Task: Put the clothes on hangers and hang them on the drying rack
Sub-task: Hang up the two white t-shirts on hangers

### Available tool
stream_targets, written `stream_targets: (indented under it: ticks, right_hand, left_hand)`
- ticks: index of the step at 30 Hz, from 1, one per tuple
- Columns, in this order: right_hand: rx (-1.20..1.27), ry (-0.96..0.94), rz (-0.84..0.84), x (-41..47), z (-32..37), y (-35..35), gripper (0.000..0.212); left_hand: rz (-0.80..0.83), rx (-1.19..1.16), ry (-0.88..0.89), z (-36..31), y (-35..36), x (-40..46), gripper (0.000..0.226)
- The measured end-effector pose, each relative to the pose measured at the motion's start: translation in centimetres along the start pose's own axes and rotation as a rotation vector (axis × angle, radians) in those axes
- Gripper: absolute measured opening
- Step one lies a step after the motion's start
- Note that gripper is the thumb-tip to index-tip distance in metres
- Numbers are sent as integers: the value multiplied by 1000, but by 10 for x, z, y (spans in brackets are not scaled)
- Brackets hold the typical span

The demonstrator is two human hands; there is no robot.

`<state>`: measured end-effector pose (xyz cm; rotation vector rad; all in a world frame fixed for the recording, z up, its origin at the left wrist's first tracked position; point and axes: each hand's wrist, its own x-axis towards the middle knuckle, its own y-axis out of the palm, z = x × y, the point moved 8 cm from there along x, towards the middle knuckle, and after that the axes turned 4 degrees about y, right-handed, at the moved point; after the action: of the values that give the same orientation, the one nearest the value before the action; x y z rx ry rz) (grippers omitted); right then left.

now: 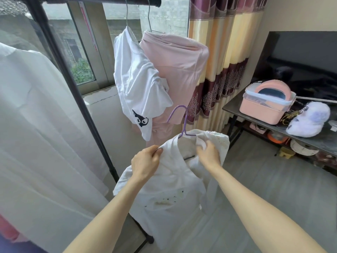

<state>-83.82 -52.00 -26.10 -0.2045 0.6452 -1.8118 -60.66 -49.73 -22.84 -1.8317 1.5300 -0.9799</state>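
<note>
The left hand pinches the shoulder edge of a white stained T-shirt between thumb and curled fingers, apparently keeping that side taut. The right hand has its fingers curled into the fabric at the neck opening, gripping it just below the purple hanger. This looks like a way to work the collar over the hanger's arms, which are already hidden inside the shirt. Only the hook and neck of the hanger stick up, at centre frame. The shirt hangs from both hands in the lower middle, not yet on the rack. Above it, a white T-shirt with a black print and a pink garment hang from wire hangers on the drying rack's black bar along the top, leaving room for the next piece.
</note>
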Motion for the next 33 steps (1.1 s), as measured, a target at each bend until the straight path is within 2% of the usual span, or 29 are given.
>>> stream_targets:
  ticks: [1,4,7,10,13,16,18,20,22,23,25,27,30,33]
  right_hand:
    - [33,53,-81,6,-7,-14,10]
    - [181,230,-346,19,-27,-66,23]
    - [364,217,-419,26,-14,-88,17]
    - [432,134,-429,25,13,-90,6]
    - [356,92,-305,24,19,-80,26]
    - [131,72,-198,20,7,-68,46]
    - [-24,-89,-125,14,19,-53,45]
    - [-37,-301,97,0,42,-21,40]
    - [-1,-347,290,-15,56,9,35]
    - [14,-327,321,-19,58,18,31]
    - [-21,-305,294,-19,59,27,20]
    - [-45,-310,270,-20,57,29,23]
    - [-95,-351,267,-22,56,30,24]
    - [-266,-395,280,-26,51,33,20]
  left_hand:
    - [-19,3,-20,8,-4,1,25]
    - [-40,24,-42,36,-14,2,24]
    - [19,99,6,40,-10,0,23]
    - [80,171,84,30,3,-1,29]
    - [102,126,68,34,0,1,25]
    - [86,76,25,37,-10,1,25]
    - [84,48,17,31,-12,1,24]
    - [90,48,39,22,-9,-2,23]
    - [87,54,72,13,-6,-3,23]
    - [86,46,79,10,-5,-4,23]
    - [91,24,86,7,-4,-6,26]
    - [90,-23,82,8,-5,-8,30]
    - [-2,-134,55,17,-18,-2,35]
    - [-71,-64,80,17,-35,3,26]
